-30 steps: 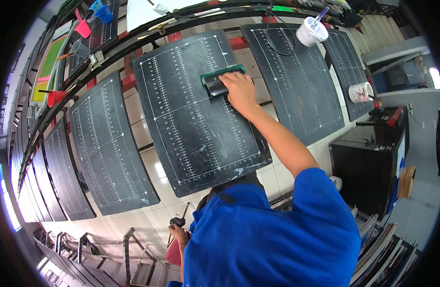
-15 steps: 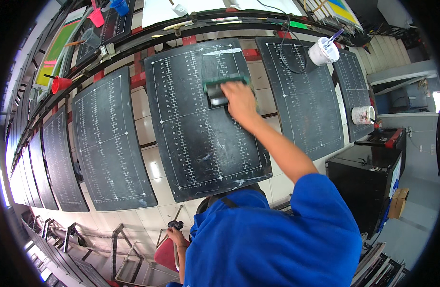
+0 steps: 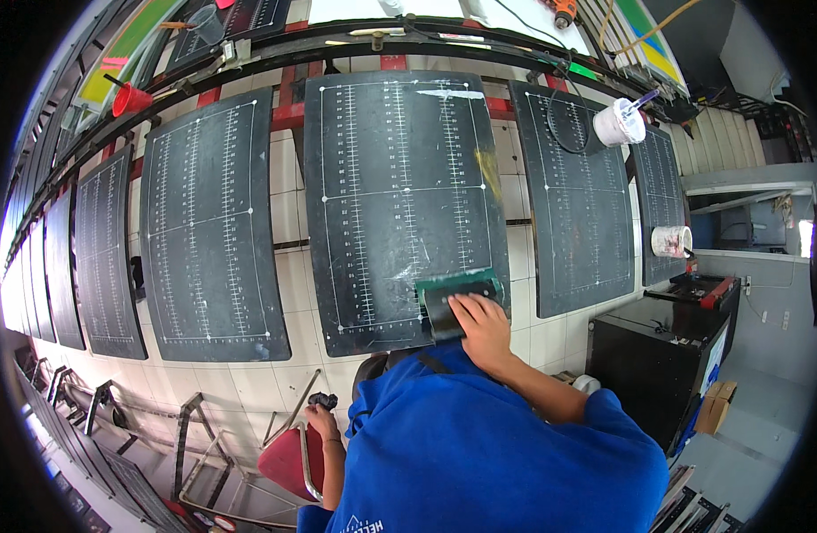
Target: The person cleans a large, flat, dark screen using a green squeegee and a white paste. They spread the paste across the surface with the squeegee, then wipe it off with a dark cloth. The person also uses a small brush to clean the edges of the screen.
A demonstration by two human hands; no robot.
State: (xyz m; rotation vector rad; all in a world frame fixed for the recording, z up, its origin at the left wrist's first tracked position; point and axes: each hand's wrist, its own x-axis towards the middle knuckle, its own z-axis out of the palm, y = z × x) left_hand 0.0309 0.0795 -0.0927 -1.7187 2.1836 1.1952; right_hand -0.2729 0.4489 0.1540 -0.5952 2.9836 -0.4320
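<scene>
While my right hand (image 3: 486,333) is clasped around a flat black squeegee (image 3: 440,306) with a green edge, a dark rectangular board (image 3: 373,235) marked in white stretches beneath and beyond; leftward, my left hand (image 3: 319,420) pinches a small black bundle (image 3: 323,401).

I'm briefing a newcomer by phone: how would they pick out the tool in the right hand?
Find the large dark board ahead of the blue shirt. Toward its near right corner, the right hand grips a wide black tool. Its green far edge sets it apart from the board.
</scene>
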